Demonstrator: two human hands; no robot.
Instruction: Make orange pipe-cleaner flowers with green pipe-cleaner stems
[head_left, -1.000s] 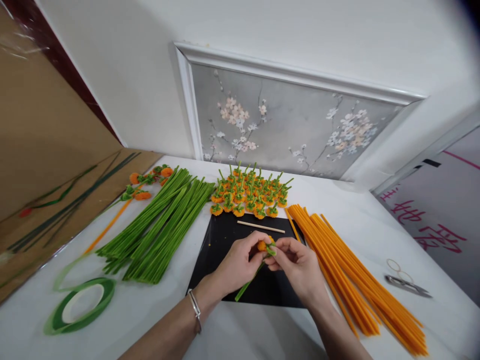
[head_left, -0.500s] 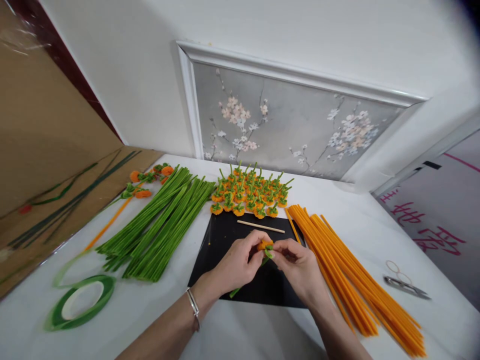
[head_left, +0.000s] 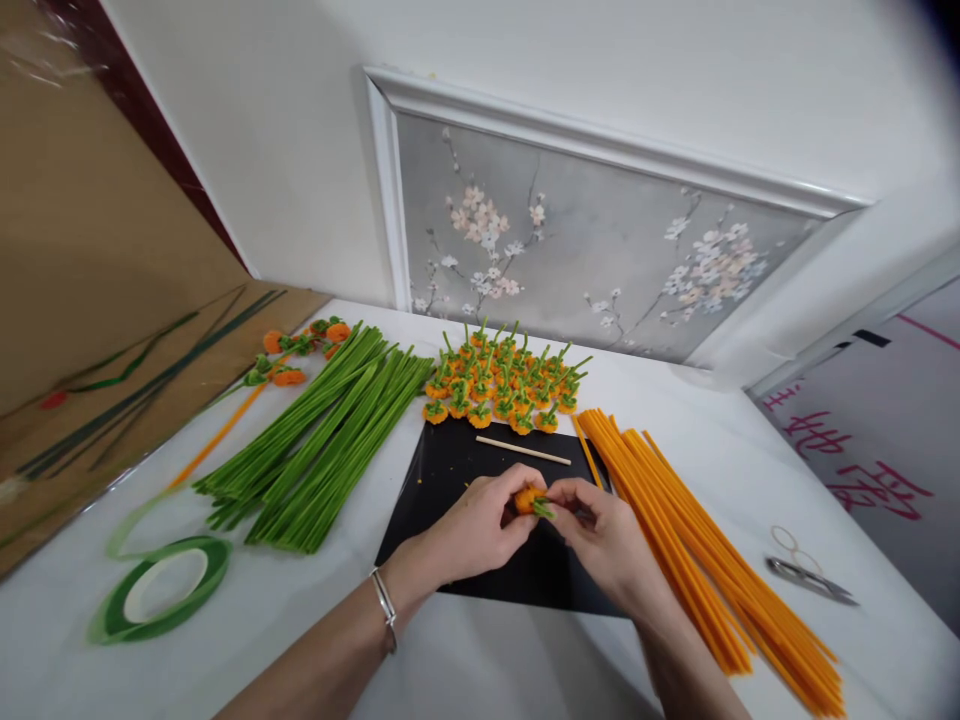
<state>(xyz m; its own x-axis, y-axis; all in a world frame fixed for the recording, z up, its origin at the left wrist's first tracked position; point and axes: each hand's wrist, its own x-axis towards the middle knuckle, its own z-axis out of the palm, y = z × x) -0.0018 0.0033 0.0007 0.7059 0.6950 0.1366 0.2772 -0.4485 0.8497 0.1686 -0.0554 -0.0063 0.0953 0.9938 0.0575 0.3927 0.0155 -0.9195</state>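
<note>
My left hand [head_left: 469, 530] and my right hand [head_left: 604, 540] meet over a black mat [head_left: 442, 480], both pinching a small orange pipe-cleaner ball [head_left: 528, 498] with a green pipe-cleaner end [head_left: 543, 509] at its right side. The left fingers grip the orange ball; the right fingertips hold the green piece. A silver bracelet [head_left: 385, 610] sits on my left wrist. A thin wooden stick [head_left: 523, 450] lies on the mat just beyond the hands.
Finished orange balls with green stems [head_left: 504, 385] cluster behind the mat. Green pipe cleaners [head_left: 322, 440] lie left, orange pipe cleaners [head_left: 712, 560] right. A green tape roll [head_left: 161, 590] is at front left, scissors [head_left: 810, 575] far right, and a flowered stem [head_left: 292, 360] at back left.
The long green stem that trailed down below my hands is no longer visible under them. Both hands stay together over the mat, shifted slightly.
</note>
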